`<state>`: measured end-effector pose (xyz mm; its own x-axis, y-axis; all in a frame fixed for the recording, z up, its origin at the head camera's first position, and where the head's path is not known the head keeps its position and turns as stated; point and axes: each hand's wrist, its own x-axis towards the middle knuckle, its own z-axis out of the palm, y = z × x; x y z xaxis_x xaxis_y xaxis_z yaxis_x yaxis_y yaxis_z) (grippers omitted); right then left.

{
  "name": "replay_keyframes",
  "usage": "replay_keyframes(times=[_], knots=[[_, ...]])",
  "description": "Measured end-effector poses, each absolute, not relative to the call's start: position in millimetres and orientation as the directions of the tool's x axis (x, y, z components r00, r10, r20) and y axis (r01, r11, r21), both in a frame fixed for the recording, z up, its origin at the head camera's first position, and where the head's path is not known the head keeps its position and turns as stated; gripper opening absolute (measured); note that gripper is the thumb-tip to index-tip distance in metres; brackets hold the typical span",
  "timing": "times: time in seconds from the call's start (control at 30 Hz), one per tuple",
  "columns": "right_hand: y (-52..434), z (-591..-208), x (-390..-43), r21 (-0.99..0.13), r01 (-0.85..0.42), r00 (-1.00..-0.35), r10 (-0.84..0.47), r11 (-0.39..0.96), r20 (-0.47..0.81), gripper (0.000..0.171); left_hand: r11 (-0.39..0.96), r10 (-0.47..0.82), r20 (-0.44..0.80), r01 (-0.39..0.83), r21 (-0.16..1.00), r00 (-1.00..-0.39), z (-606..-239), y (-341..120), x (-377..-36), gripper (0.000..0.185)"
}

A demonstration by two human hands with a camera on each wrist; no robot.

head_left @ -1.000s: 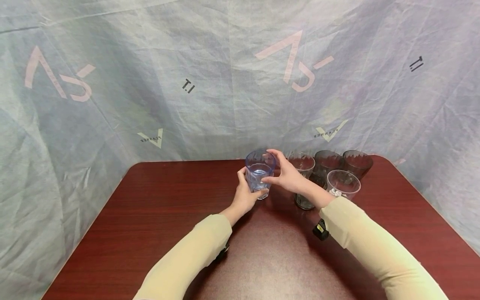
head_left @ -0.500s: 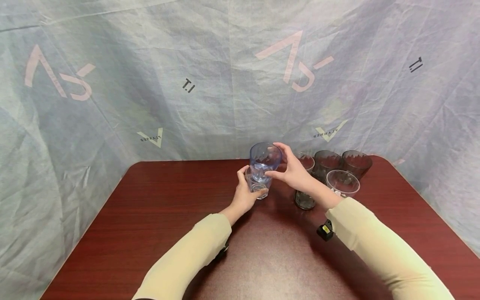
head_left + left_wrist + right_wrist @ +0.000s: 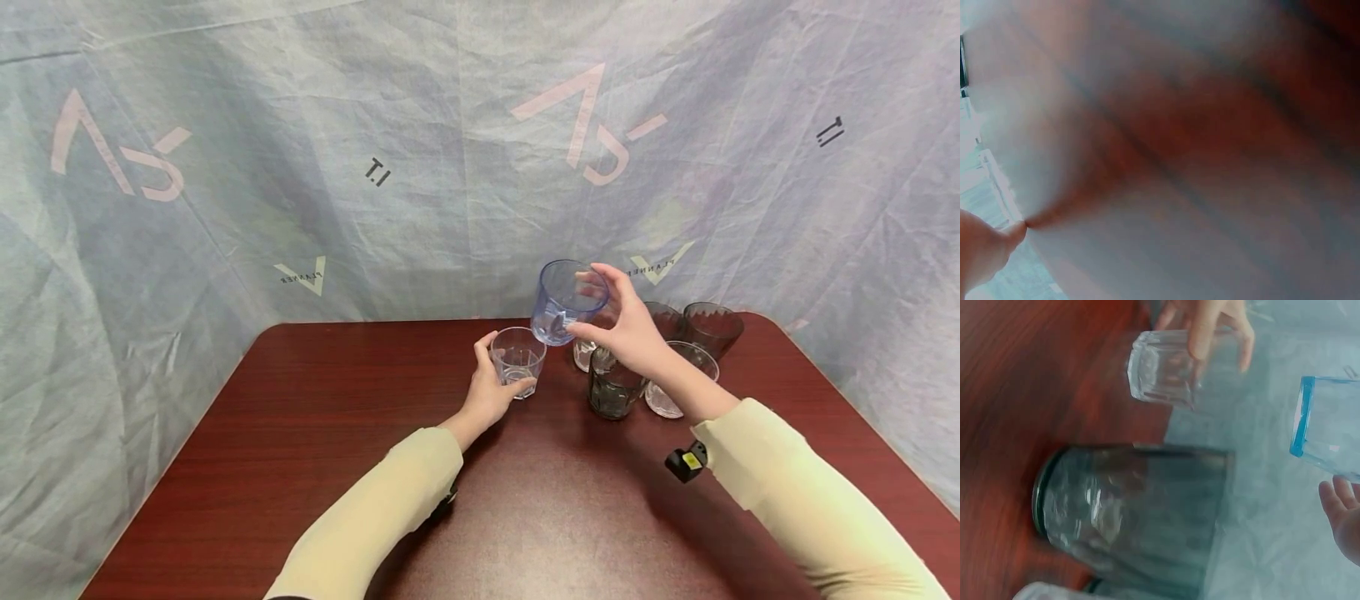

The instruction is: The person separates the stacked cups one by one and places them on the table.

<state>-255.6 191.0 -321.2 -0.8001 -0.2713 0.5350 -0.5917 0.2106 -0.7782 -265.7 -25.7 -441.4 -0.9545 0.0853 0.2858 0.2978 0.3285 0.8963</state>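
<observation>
My left hand (image 3: 489, 395) grips a clear faceted drinking glass (image 3: 519, 350) that stands upright on the table, fingers on its far left side and thumb on the near side. In the air to the right of it, my right hand (image 3: 628, 327) holds a blue-tinted glass (image 3: 555, 304) between thumb and fingers, tilted slightly. The right wrist view shows the blue glass (image 3: 1329, 428) apart from the clear glass (image 3: 1163, 369), and well off the table. In the left wrist view, mostly blurred, a part of my left hand (image 3: 988, 250) shows at the lower left edge.
Right of the hands stands a cluster of glasses: a smoky grey one (image 3: 615, 390) in front, a clear one (image 3: 666, 403) beside it, another clear one (image 3: 584, 355) behind, and smoky ones (image 3: 712, 329) at the back. A grey fabric curtain (image 3: 420, 250) hangs behind the red-brown table (image 3: 337, 400).
My right hand has lifted the blue glass out of the clear glass and carried it up and to the right. My left hand has stayed still on the clear glass.
</observation>
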Motion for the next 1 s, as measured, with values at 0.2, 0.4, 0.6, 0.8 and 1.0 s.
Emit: replay_keyframes(times=[0.2, 0.4, 0.6, 0.8, 1.0], knots=[[216, -312, -242, -0.775, -0.604, -0.797, -0.169, 0.186, 0.580, 0.077, 0.328, 0.090, 0.276, 0.290, 0.899, -0.957, -441, -25, -266, 0.091], [247, -311, -232, -0.758, -0.642, -0.766, -0.083, 0.113, 0.637, 0.078, 0.325, 0.091, 0.273, 0.287, 0.901, -0.958, -442, -26, -267, 0.092], [281, -314, -218, -0.793, -0.609, -0.793, 0.008, 0.009, 0.610, 0.077, 0.317, 0.091, 0.279, 0.293, 0.902, -0.956, -442, -25, -266, 0.092], [313, -316, -204, -0.775, -0.628, -0.778, 0.067, -0.073, 0.625, 0.076, 0.304, 0.098, 0.275, 0.292, 0.907, -0.956, -443, -26, -266, 0.092], [347, -323, -186, -0.808, -0.588, -0.800, 0.130, 0.021, 0.586, 0.080, 0.295, 0.103, 0.278, 0.296, 0.909, -0.955, -444, -26, -268, 0.092]])
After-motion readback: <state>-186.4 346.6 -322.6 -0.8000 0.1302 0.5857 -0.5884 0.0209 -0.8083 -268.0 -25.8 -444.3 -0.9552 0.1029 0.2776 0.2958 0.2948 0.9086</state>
